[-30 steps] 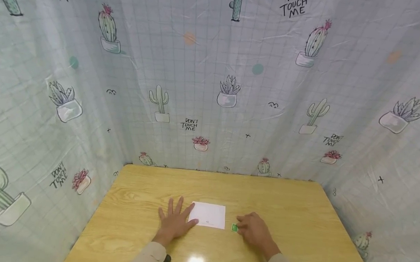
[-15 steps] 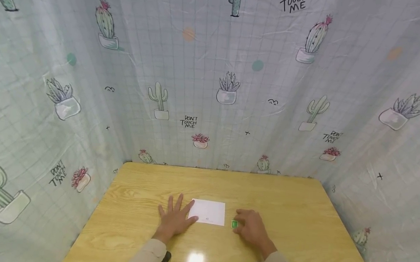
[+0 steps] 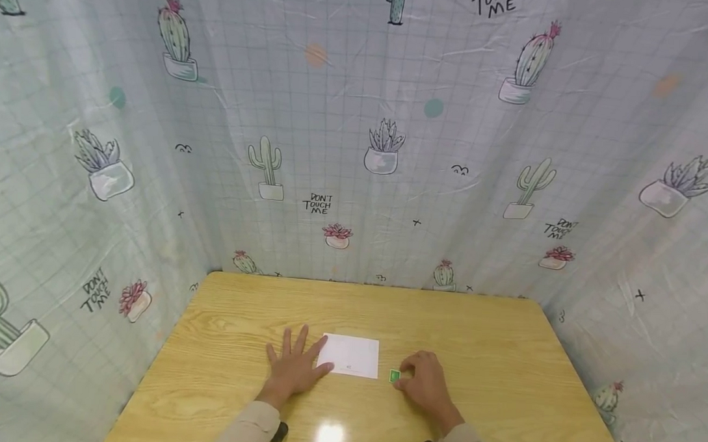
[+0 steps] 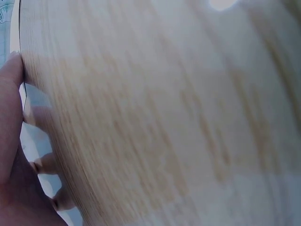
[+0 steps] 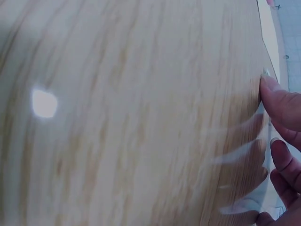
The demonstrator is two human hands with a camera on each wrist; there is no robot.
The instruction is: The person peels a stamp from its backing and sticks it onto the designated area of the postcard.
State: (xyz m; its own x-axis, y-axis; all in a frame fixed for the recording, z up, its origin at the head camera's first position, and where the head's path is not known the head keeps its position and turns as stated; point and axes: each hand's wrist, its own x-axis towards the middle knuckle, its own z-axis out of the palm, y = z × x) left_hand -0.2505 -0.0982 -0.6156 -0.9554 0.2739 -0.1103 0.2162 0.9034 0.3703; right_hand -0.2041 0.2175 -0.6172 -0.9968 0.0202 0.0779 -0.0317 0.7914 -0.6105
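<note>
A white paper rectangle (image 3: 349, 355), an envelope or card, lies flat with a small print mark near its lower edge. My left hand (image 3: 293, 373) is spread on the table, its thumb and index finger resting on the paper's left side. Right of the paper lies a small green stamp-like square (image 3: 395, 376) with a pale border. The thumb and index finger of my right hand (image 3: 427, 381) bend round it, their tips at opposite edges, and its other fingers are curled. In the right wrist view the thumb (image 5: 282, 103) shows at the right edge; the square cannot be made out there.
The wooden table (image 3: 473, 329) reaches back to a curtain (image 3: 355, 182) printed with cacti, which also hangs at both sides. A bright lamp reflection shines on the table near its front. Dark bands (image 3: 280, 433) show at the wrists by the light sleeves (image 3: 250, 429).
My right thumb has moved out from behind the fingers to the square's near edge, with the index finger at the far edge. Paper and left hand stay put; the head view tilts slightly.
</note>
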